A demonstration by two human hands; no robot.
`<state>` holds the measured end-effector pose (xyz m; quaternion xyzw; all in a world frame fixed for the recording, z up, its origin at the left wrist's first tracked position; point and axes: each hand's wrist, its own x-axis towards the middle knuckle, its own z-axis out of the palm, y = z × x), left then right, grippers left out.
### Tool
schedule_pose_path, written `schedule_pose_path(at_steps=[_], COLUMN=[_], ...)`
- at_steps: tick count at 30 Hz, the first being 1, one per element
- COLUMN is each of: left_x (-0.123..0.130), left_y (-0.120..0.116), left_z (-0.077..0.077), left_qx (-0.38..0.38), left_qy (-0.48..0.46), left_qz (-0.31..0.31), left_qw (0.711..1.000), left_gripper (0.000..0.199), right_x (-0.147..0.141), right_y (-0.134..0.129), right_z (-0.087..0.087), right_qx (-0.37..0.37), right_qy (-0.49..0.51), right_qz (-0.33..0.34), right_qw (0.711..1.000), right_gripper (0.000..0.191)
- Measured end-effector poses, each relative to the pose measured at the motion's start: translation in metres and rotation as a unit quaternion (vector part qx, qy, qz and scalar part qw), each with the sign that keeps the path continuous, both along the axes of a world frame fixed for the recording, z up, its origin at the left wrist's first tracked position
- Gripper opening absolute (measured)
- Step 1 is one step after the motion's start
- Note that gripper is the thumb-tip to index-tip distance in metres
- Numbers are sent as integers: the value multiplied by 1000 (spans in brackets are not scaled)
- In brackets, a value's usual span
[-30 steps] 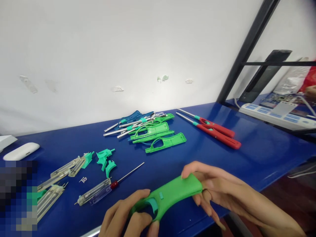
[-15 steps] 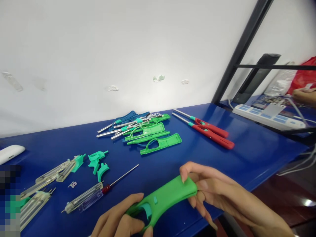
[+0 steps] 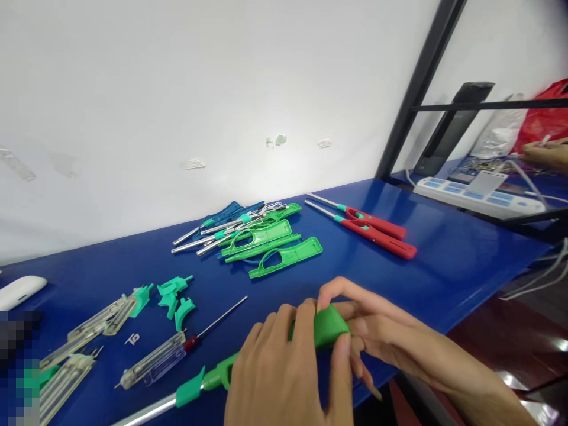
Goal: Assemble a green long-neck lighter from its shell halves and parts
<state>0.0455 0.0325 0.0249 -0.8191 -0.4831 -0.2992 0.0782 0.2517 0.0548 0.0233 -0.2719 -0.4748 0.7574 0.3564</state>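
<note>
Both hands grip a green long-nosed lighter (image 3: 331, 326) above the table's front edge. My left hand (image 3: 284, 361) wraps over its handle from above and hides most of the trigger opening. At the butt end, the fingers of my right hand (image 3: 368, 331) pinch the handle. A teal collar (image 3: 190, 389) and silver barrel (image 3: 151, 411) stick out to the lower left. Behind the left hand lie a screwdriver (image 3: 190, 343) with a red and clear purple handle, a clear fuel tank (image 3: 153, 358) and teal triggers (image 3: 175, 293).
Green handle shells (image 3: 288, 257) and metal barrels (image 3: 195, 241) lie piled near the wall. Two red lighters (image 3: 377, 236) rest to their right. More clear tanks (image 3: 66, 378) lie at left. Beyond a black frame (image 3: 406, 106) are a power strip (image 3: 479, 195) and another person's hand (image 3: 548, 155).
My left hand has slid right along the lighter, from the trigger opening onto the handle. The teal collar and barrel have come into view. The camera view has shifted slightly.
</note>
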Motion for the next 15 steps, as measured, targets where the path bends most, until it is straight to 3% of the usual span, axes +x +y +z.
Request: schedule_pose_path(at_steps=[5, 15], left_x=[-1, 8], left_y=[-4, -5], left_z=[-5, -10], left_qx=[43, 68], left_qy=[26, 46], left_qz=[34, 57], left_qw=[998, 995], left_gripper=[37, 41], right_x=[2, 2], right_y=[-3, 3], right_z=[4, 0], right_qx=[20, 17], right_qy=[-32, -3], right_qz=[10, 42], right_qw=[999, 999], right_gripper=[37, 34])
